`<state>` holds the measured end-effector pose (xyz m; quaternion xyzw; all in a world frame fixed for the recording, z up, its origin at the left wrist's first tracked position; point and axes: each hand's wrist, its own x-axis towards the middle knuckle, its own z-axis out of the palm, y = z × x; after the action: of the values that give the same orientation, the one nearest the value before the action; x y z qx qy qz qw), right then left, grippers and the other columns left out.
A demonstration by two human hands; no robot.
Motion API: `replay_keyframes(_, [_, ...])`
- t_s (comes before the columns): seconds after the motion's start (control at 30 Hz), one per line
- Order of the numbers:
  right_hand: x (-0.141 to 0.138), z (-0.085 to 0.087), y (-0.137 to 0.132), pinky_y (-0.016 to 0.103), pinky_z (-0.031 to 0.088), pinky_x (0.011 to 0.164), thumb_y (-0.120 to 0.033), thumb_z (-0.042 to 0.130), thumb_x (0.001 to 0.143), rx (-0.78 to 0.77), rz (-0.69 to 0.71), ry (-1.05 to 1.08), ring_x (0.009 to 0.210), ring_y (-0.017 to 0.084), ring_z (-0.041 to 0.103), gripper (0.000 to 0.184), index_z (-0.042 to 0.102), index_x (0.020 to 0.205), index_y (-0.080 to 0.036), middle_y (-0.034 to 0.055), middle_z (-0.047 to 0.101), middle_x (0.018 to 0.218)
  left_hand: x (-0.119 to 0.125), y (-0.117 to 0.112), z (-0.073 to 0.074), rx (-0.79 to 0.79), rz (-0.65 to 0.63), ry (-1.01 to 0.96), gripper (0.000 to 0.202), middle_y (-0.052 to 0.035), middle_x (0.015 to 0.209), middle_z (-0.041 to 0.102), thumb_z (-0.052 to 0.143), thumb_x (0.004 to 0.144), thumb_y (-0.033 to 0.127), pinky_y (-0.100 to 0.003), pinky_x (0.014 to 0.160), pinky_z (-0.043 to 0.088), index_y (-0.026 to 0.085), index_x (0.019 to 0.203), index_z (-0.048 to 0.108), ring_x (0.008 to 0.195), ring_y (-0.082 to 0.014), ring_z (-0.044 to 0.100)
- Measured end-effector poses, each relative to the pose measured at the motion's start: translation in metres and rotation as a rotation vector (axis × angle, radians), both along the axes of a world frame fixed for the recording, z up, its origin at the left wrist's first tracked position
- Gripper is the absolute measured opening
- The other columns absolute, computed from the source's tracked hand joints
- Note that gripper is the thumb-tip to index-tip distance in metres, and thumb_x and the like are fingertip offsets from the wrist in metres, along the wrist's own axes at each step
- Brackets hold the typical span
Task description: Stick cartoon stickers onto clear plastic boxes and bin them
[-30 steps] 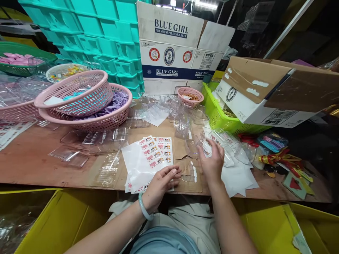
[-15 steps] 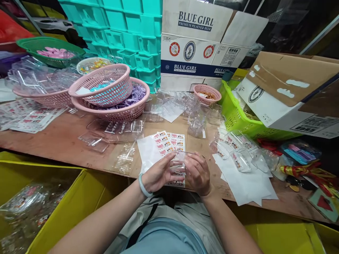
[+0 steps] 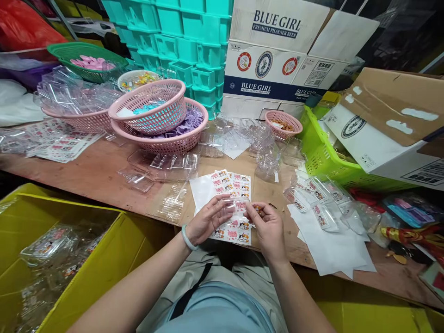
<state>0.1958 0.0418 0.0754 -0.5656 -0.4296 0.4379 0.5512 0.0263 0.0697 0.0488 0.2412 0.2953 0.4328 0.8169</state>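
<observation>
Between my two hands is a small clear plastic box, held over the table edge. My left hand has its fingers curled around the box's left side, with a pale bangle at the wrist. My right hand pinches the box's right end between thumb and fingers. Below the box lies a sheet of cat stickers, partly hidden by the box and my left hand. A white backing sheet sits beneath it on the left. Off to the right, several clear boxes with cat stickers rest on white papers.
Pink baskets stand at the back left, near stacked teal crates. Loose clear plastic boxes lie across the table. A lime basket with a carton borders the right. A yellow bin holds stickered boxes below left.
My view has swung a little left. The clear box is now flatter, and my right hand has turned so its thumb lies on top of the box's end. More of the sticker sheet shows.
</observation>
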Motion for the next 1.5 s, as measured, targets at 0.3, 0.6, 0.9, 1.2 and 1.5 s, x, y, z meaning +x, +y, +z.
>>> replay_keyframes(0.3, [-0.007,0.0,0.0,0.023,0.045,0.055,-0.045,0.075,0.073,-0.035,0.052,-0.027,0.057,0.013,0.057,0.03,0.066,0.079,-0.016,0.0015,0.066,0.064,-0.001,-0.001,-0.004,-0.008,-0.002,0.006,0.031,-0.0062,0.117,0.063,0.067,0.084,0.031,-0.03,0.092,0.049,0.022,0.114,0.062,0.098,-0.015,0.063])
replay_keyframes(0.6, [-0.007,-0.001,0.0,0.025,0.046,0.057,-0.044,0.073,0.075,-0.039,0.076,-0.078,0.059,0.014,0.058,0.029,0.066,0.079,-0.016,0.0013,0.065,0.065,-0.001,0.001,-0.008,0.006,-0.01,-0.005,0.035,-0.0072,0.116,0.064,0.068,0.083,0.032,-0.031,0.093,0.049,0.021,0.116,0.062,0.101,-0.0163,0.063])
replay_keyframes(0.9, [-0.007,-0.001,0.0,0.024,0.044,0.058,-0.044,0.069,0.079,-0.026,0.101,-0.174,0.059,0.012,0.056,0.027,0.065,0.078,-0.017,0.0001,0.063,0.066,-0.001,0.001,-0.011,0.0,-0.016,0.005,0.034,-0.0063,0.111,0.063,0.067,0.084,0.032,-0.032,0.092,0.049,0.021,0.116,0.06,0.094,-0.014,0.063])
replay_keyframes(1.2, [-0.011,0.001,-0.005,0.024,0.04,0.056,-0.04,0.06,0.086,0.106,0.02,-0.617,0.053,0.011,0.05,0.024,0.063,0.077,-0.018,-0.0006,0.061,0.065,0.015,-0.006,0.002,0.083,0.088,0.161,0.048,-0.0019,0.106,0.062,0.08,0.069,0.025,-0.027,0.089,0.046,0.022,0.109,0.055,0.095,-0.0131,0.06])
replay_keyframes(1.5, [0.011,-0.025,0.009,0.026,0.05,0.066,-0.051,0.076,0.067,0.033,-0.22,-0.249,0.085,0.017,0.059,0.071,0.041,0.122,-0.023,0.0072,0.058,0.104,0.019,-0.006,0.014,0.052,0.122,0.208,0.049,-0.0049,0.111,0.06,0.079,0.068,0.03,-0.032,0.093,0.046,0.021,0.11,0.055,0.1,-0.0165,0.061])
